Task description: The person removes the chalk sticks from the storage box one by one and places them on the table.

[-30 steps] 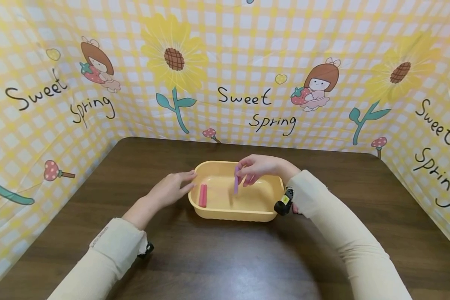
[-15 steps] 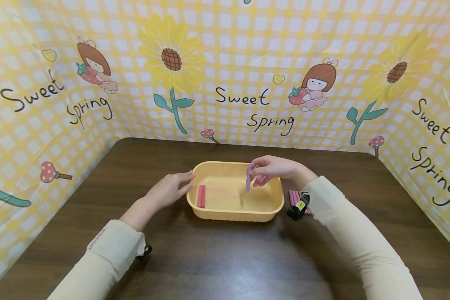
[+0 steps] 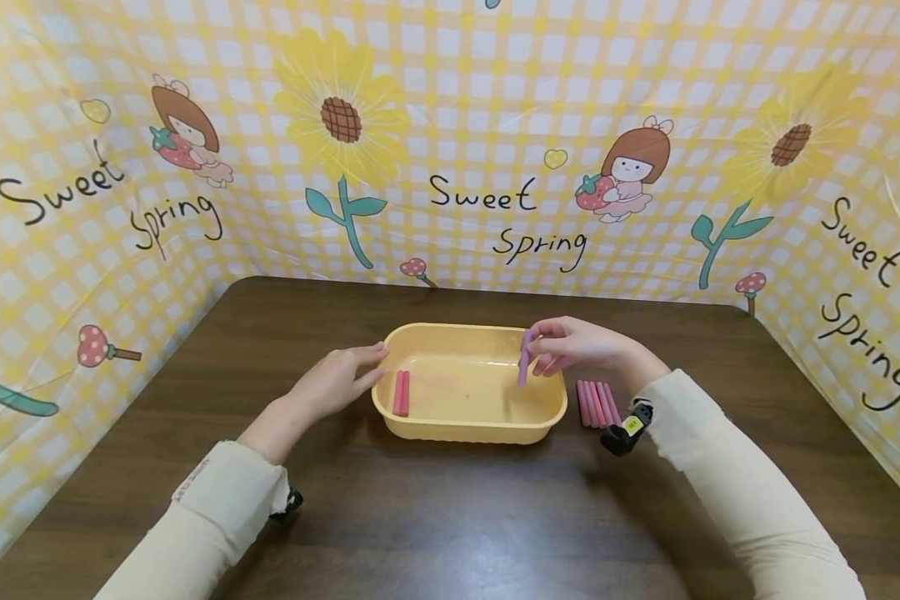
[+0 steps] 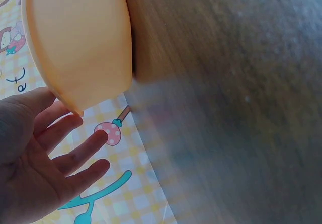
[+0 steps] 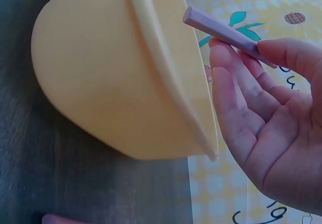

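My right hand (image 3: 570, 343) pinches a purple stick (image 3: 523, 358) between thumb and fingers, above the right end of a yellow oval tub (image 3: 468, 431). In the right wrist view the stick (image 5: 224, 31) is short and round with a flat end, and its exact kind is unclear. Two pink-red sticks (image 3: 401, 393) lie side by side at the tub's left end. At that end my left hand (image 3: 337, 379) touches the rim with thumb and fingertips. The left wrist view shows this hand (image 4: 50, 158) with fingers spread and fairly straight.
Several pink and purple sticks (image 3: 596, 404) lie in a row on the table just right of the tub. The dark wooden table (image 3: 420, 517) backs onto a yellow checked cloth (image 3: 480, 108) that hangs behind and at both sides.
My right hand has moved to the right across the tub with the purple stick, uncovering the row of sticks beside it. The left hand keeps its place on the rim.
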Action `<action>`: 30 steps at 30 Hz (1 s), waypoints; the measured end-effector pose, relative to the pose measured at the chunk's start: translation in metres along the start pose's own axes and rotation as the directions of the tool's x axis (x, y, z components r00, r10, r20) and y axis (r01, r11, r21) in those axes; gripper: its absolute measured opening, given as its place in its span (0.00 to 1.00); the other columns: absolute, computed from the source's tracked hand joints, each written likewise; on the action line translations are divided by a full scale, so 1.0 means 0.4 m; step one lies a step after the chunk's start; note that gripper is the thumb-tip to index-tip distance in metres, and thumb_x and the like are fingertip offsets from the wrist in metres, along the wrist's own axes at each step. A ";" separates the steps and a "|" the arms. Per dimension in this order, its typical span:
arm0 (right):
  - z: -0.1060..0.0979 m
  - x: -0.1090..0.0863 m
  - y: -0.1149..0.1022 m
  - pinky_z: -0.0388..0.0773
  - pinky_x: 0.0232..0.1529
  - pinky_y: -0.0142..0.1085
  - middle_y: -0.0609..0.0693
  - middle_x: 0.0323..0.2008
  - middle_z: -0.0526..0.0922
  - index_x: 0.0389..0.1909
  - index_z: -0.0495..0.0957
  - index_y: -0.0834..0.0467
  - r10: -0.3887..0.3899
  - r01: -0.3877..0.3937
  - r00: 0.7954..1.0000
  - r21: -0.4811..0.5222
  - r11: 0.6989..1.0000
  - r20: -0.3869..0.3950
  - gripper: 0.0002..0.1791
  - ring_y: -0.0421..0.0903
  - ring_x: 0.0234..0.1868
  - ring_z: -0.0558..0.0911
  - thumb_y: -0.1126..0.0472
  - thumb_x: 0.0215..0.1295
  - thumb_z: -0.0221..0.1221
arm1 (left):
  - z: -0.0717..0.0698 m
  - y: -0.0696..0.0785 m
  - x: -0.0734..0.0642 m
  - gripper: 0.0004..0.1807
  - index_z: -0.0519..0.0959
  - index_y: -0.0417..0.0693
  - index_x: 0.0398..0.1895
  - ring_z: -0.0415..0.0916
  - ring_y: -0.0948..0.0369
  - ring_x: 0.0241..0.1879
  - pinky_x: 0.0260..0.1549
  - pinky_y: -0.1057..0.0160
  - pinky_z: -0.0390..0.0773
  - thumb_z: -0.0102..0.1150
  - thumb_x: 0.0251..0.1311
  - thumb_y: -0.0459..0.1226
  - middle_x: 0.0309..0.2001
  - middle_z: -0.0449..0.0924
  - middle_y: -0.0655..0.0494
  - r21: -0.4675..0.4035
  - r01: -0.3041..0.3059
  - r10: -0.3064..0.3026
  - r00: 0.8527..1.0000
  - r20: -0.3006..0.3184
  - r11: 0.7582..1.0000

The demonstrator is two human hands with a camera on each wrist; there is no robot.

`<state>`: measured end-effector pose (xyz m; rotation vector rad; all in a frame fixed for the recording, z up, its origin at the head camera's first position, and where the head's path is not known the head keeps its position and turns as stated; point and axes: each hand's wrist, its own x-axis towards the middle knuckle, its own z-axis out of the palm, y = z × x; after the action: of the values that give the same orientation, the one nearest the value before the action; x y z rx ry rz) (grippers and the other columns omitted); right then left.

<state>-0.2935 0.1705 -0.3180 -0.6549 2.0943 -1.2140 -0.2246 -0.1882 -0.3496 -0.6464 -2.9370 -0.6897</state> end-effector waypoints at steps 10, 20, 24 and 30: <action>-0.019 -0.050 0.036 0.81 0.40 0.33 0.52 0.36 0.86 0.44 0.69 0.62 -0.050 0.050 0.999 0.146 0.988 -0.007 0.10 0.41 0.35 0.81 0.59 0.70 0.50 | 0.001 -0.001 -0.003 0.23 0.69 0.35 0.61 0.66 0.45 0.63 0.62 0.45 0.67 0.51 0.65 0.36 0.64 0.67 0.40 -0.010 0.013 -0.013 1.000 0.006 1.000; -0.031 -0.097 0.067 0.83 0.45 0.39 0.45 0.36 0.85 0.51 0.66 0.68 0.001 0.014 0.994 0.141 0.990 -0.106 0.19 0.42 0.37 0.83 0.56 0.70 0.50 | -0.002 0.001 -0.002 0.23 0.69 0.36 0.61 0.66 0.46 0.64 0.62 0.45 0.66 0.51 0.65 0.37 0.64 0.67 0.41 -0.005 0.018 -0.018 1.000 0.009 1.000; -0.038 -0.110 0.079 0.83 0.44 0.40 0.44 0.35 0.84 0.51 0.66 0.67 0.009 0.010 0.989 0.127 0.992 -0.147 0.18 0.42 0.36 0.84 0.57 0.70 0.50 | -0.002 0.000 -0.002 0.23 0.69 0.35 0.61 0.66 0.46 0.64 0.62 0.45 0.66 0.51 0.65 0.36 0.64 0.67 0.41 -0.009 0.015 -0.015 1.000 0.007 1.000; -0.050 -0.135 0.106 0.83 0.43 0.37 0.46 0.38 0.85 0.49 0.68 0.64 -0.004 0.030 0.988 0.163 0.986 -0.156 0.14 0.39 0.36 0.84 0.58 0.71 0.49 | 0.001 -0.002 -0.001 0.23 0.69 0.35 0.61 0.66 0.46 0.63 0.62 0.45 0.67 0.52 0.65 0.36 0.64 0.67 0.40 -0.005 0.003 -0.003 1.000 0.001 1.000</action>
<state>-0.2759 0.2380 -0.3335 -0.5190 2.0875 -1.4714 -0.2247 -0.1888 -0.3501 -0.6425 -2.9383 -0.6980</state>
